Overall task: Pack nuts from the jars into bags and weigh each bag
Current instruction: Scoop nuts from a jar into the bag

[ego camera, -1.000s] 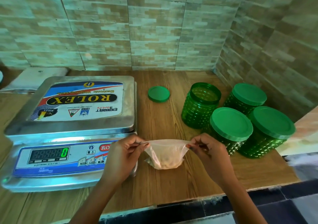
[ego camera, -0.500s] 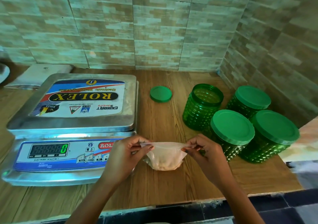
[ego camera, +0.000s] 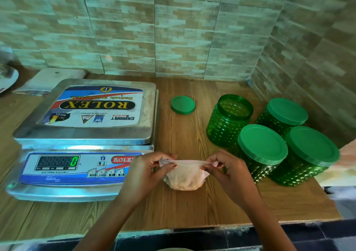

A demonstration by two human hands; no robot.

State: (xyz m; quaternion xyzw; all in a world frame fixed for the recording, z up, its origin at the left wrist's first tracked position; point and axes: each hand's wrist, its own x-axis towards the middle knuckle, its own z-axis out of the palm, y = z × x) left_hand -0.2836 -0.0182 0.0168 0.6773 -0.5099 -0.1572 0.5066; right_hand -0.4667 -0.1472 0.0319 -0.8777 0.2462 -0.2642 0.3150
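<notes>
— Looking at the counter, how much is done?
— One bag (ego camera: 185,179) has nuts inside. It seems to rest on the wood just beside the scale (ego camera: 28,135), between the two hands. The left hand (ego camera: 146,170) and the right hand (ego camera: 229,171) each pinch one end of its mouth and stretch it flat.
— Is it weighed?
— I think not yet: the display (ego camera: 74,161) shows zero. One open jar (ego camera: 229,123) stands with its lid (ego camera: 183,104) apart. Three closed jars (ego camera: 263,144) wait, so most packing remains, I judge.

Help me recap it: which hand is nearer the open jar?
Right. The right hand is in front of the open jar; the left hand is at the scale.
</notes>
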